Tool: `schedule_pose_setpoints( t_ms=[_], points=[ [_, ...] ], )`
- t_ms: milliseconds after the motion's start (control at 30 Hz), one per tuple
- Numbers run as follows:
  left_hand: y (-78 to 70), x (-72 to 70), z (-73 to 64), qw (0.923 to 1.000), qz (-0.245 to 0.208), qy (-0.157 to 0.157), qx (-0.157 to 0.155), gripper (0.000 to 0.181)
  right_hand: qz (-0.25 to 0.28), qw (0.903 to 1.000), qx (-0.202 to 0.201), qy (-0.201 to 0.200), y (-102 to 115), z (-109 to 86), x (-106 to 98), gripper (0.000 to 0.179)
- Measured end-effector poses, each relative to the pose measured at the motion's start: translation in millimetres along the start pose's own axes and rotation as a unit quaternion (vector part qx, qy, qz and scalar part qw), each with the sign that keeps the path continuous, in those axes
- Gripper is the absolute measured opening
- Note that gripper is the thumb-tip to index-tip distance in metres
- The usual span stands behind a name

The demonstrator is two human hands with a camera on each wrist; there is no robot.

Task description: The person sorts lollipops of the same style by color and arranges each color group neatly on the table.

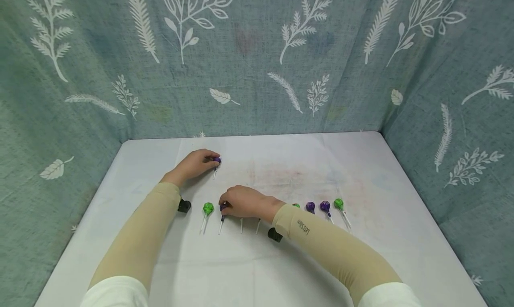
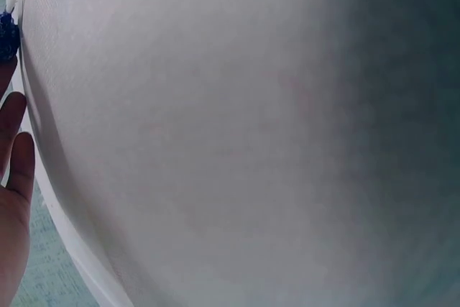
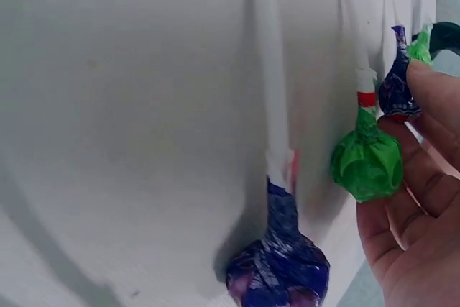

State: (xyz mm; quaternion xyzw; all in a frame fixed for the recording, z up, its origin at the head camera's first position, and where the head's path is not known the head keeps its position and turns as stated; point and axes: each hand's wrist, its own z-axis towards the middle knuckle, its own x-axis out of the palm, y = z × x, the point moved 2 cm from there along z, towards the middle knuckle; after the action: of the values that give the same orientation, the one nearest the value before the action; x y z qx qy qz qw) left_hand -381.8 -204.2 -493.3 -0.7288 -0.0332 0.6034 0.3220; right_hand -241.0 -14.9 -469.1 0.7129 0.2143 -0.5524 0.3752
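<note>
At the back of the table, my left hand (image 1: 196,163) pinches a purple-wrapped lollipop (image 1: 217,160) by its head, the white stick pointing toward me. The left wrist view catches that purple lollipop (image 2: 8,37) and some fingers at its left edge. My right hand (image 1: 245,201) reaches across a row of lollipops and pinches a purple one (image 3: 399,91) between thumb and fingers. Just left of it lies a green lollipop (image 1: 208,208). Under the right hand, another green lollipop (image 3: 368,159) and a purple lollipop (image 3: 279,271) lie on the cloth; from above, mainly their sticks show.
Farther right, the row continues with a partly hidden green lollipop (image 1: 296,205), two purple ones (image 1: 325,206) and a green one (image 1: 339,204), behind my right forearm. A white cloth covers the table (image 1: 225,271). Leaf-patterned curtains (image 1: 249,97) enclose the back and sides.
</note>
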Motion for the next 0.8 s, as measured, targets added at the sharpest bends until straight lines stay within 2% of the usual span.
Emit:
schedule_pose_setpoints(
  t_ms=[233,400,800],
  points=[
    [2.3,0.7,0.3,1.0,-0.004,-0.002,0.004,0.04,0.03,0.9995,-0.001,-0.009,-3.7,2.4,-12.9,0.03],
    [4.3,1.0,0.1,1.0,-0.005,-0.005,0.002,0.04,0.043,0.999,0.013,-0.004,-10.3,6.5,-22.5,0.033],
    [5.2,0.8,-1.3,0.9999,-0.007,-0.008,-0.007,0.04,0.039,0.9985,0.036,-0.017,-35.3,14.0,-36.2,0.033]
  ],
)
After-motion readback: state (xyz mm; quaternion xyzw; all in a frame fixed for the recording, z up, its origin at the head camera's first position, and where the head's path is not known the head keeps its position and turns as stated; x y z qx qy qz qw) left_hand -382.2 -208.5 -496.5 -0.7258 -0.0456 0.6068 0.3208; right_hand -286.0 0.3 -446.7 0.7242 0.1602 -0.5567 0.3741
